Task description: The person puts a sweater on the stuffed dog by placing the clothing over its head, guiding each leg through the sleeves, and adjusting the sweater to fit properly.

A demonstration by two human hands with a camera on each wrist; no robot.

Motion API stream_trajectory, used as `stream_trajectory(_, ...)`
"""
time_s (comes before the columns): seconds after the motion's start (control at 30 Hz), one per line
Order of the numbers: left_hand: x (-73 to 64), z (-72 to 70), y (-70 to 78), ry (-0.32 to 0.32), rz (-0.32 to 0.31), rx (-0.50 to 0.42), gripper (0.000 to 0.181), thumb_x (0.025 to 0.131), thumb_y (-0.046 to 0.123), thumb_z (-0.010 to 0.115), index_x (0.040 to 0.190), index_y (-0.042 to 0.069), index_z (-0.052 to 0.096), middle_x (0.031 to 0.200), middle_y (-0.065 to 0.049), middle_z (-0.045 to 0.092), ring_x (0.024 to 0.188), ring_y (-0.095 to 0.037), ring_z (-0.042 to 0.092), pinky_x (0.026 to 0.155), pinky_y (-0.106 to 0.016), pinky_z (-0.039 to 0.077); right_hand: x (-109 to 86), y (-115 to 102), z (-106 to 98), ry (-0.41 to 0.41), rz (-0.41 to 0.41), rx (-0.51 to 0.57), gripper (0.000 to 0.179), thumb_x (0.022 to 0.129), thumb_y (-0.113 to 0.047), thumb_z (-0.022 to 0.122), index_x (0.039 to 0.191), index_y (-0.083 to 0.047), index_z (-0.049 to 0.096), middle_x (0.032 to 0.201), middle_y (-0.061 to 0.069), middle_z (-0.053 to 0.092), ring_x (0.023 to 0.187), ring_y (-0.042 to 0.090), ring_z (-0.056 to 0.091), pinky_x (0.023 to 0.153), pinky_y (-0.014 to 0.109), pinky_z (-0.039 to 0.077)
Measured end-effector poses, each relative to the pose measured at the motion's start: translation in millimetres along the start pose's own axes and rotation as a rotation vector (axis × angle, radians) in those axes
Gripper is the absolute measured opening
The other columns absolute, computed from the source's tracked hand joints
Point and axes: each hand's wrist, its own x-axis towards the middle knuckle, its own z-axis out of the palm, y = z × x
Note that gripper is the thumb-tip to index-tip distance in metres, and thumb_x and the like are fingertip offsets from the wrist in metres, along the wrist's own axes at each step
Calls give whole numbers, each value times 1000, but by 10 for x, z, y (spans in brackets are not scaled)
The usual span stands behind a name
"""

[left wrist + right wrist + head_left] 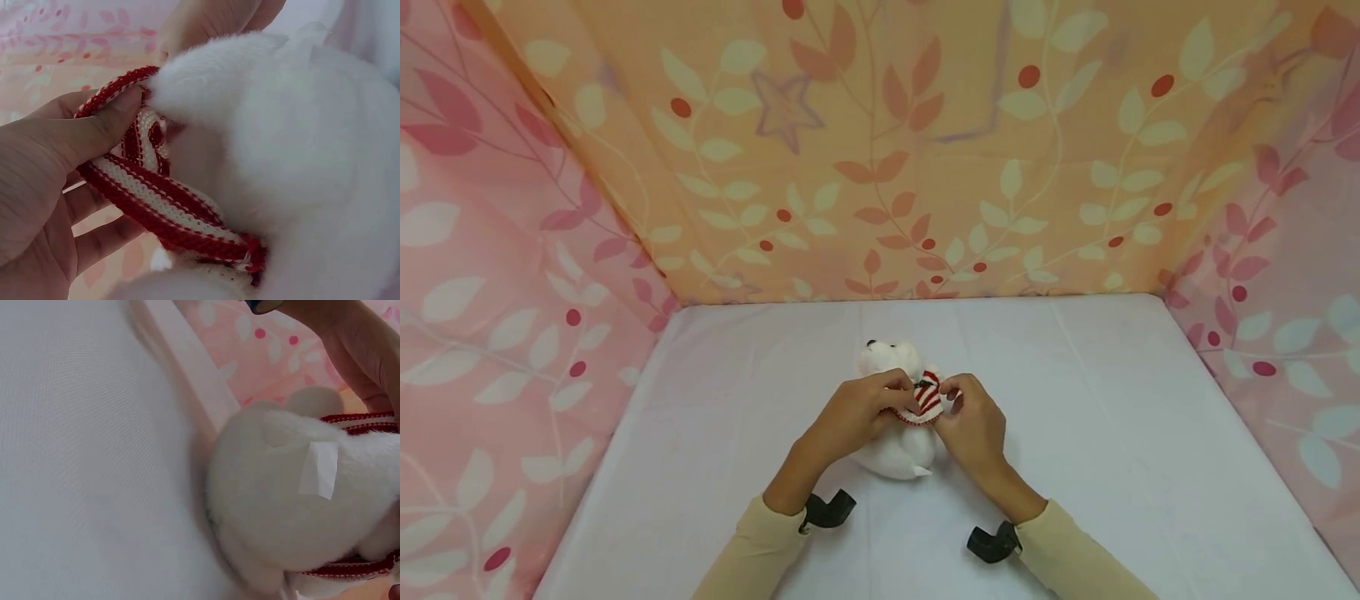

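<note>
A white plush bear (895,458) lies on the table, its head with a dark nose toward the back. Round its upper body sits a red-and-white striped knitted sweater (928,398). My left hand (857,412) pinches the sweater's edge; in the left wrist view the thumb (115,119) presses on the red border and holds it off the white fur. On the opposite side, my right hand (979,425) grips the sweater near the hem with bent fingers. The right wrist view shows the bear's rounded bottom with a white tag (320,470); there the right hand is mostly out of frame.
A white cloth covers the table (1112,433). Patterned fabric walls (880,150) stand at the back and both sides. Black wrist cameras (992,543) are strapped at the cream sleeves (752,546).
</note>
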Motion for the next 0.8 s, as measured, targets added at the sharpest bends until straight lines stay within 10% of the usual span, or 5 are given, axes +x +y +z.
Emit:
stream_trajectory(0.33,7,181,-87,158,-103,59,27,82,14,86,93,20,61,85,9,54,70,-2,48,60,-21,43,110,65,-96,-146,-232,371,29,82,8,78,103,-11,73,98,-1,72,76,10,66,69,20,53)
stream_trajectory(0.8,38,317,-102,300,-281,70,33,72,-4,76,91,21,64,72,12,51,61,-3,47,53,-22,38,27,-181,-139,-202,-503,436,34,77,24,69,95,-4,73,101,8,71,95,24,68,92,19,50)
